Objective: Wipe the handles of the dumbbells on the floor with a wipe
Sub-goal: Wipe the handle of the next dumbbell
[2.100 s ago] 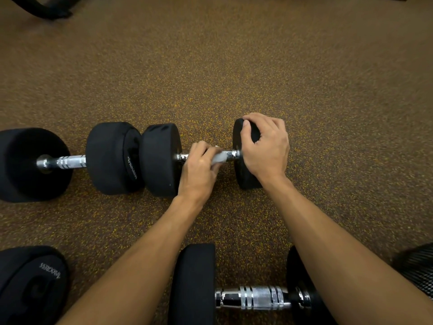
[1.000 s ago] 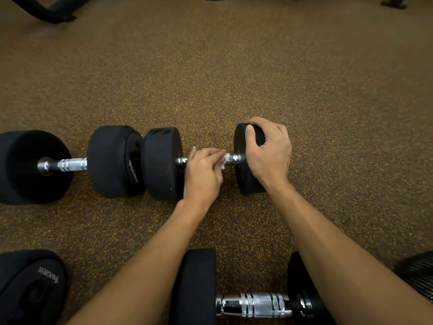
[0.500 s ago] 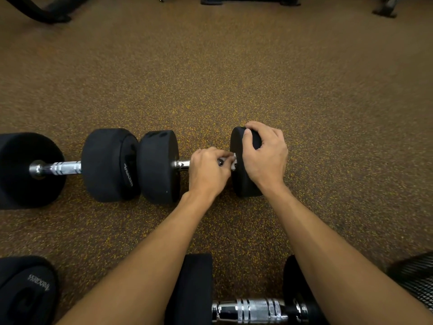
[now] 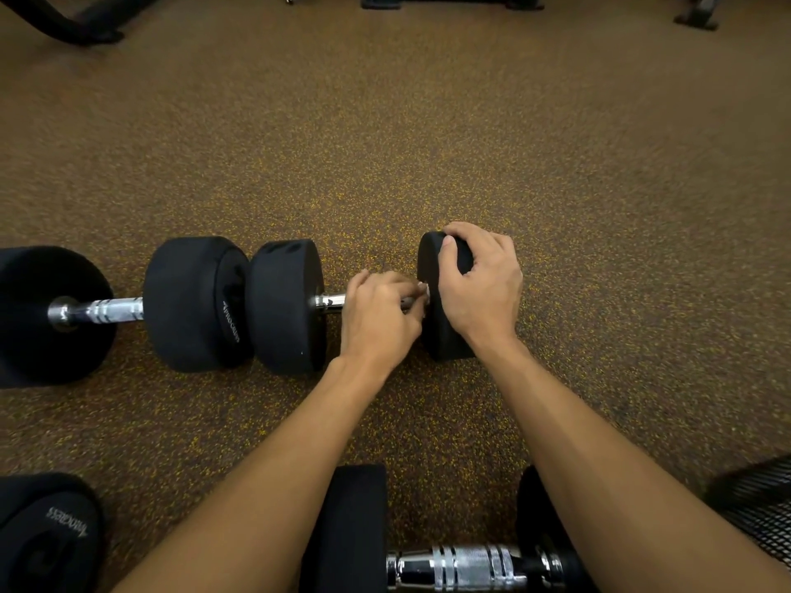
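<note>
While the fingers [image 4: 400, 293] of the left hand [image 4: 379, 323] are curling around the dumbbell handle [image 4: 331, 300], pressing a white wipe [image 4: 423, 288] against it, the right hand [image 4: 479, 288] is gripping the right weight head [image 4: 445, 338] from above. This dumbbell is lying on the speckled floor [image 4: 428, 156], just beside a second dumbbell [image 4: 107, 310].

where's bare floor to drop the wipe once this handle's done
Widest: the floor beyond the dumbbell row, up to the equipment feet at the top. Also right of the right hand on the wiped dumbbell. The strip before the near dumbbell is crossed by both forearms. Crowded: left, by the left dumbbell.
</note>
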Demonstrator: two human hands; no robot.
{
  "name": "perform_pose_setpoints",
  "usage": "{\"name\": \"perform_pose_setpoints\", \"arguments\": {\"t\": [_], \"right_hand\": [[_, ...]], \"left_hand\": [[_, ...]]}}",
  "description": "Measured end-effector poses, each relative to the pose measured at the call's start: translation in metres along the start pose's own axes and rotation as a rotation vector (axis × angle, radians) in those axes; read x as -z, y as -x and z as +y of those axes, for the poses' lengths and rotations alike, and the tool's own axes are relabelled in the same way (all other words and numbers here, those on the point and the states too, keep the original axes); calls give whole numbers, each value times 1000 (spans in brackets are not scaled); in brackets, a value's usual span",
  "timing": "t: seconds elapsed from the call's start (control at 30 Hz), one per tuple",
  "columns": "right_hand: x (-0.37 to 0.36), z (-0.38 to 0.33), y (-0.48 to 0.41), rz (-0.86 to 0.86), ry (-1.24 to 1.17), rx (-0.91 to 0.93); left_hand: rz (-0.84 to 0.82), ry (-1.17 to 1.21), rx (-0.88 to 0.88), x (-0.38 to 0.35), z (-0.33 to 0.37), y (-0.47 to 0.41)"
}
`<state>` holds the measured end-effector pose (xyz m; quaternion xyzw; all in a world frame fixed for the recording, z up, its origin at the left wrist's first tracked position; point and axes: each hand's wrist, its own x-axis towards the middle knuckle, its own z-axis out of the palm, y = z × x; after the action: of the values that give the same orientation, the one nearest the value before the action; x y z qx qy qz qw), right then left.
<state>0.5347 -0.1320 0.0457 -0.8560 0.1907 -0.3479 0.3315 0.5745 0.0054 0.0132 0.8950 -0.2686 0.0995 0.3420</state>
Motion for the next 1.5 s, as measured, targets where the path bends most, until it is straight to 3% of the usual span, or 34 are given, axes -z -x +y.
{"name": "perform_pose_setpoints", "arguments": {"t": [0.1, 0.2, 0.43, 0.6, 0.7, 0.87, 1.03, 1.2, 1.37, 1.5], "right_hand": [[1, 0, -5, 1, 4, 4], [1, 3, -4, 9, 8, 4], [2, 2, -2, 4, 8, 6], [1, 3, -3, 4, 15, 3], [1, 2, -3, 2, 17, -2], [1, 2, -2, 2, 11, 13], [1, 4, -1, 17, 5, 11], [2, 2, -1, 10, -5, 5], [1, 4, -1, 10, 0, 4], [2, 3, -1, 9, -1, 12]], "left_hand": [[-20, -79, 67, 2, 7, -10], [-48, -47, 25, 0, 7, -9], [48, -72, 12, 12, -9, 2], [-51, -16, 17, -2, 11, -5], [-87, 6, 109, 5, 17, -12], [-366, -150, 212, 20, 23, -34], [-250, -30, 150, 22, 19, -24], [-419, -67, 259, 24, 19, -40], [-368, -20, 214, 23, 18, -40], [-492, -22, 276, 22, 12, -51]]}}
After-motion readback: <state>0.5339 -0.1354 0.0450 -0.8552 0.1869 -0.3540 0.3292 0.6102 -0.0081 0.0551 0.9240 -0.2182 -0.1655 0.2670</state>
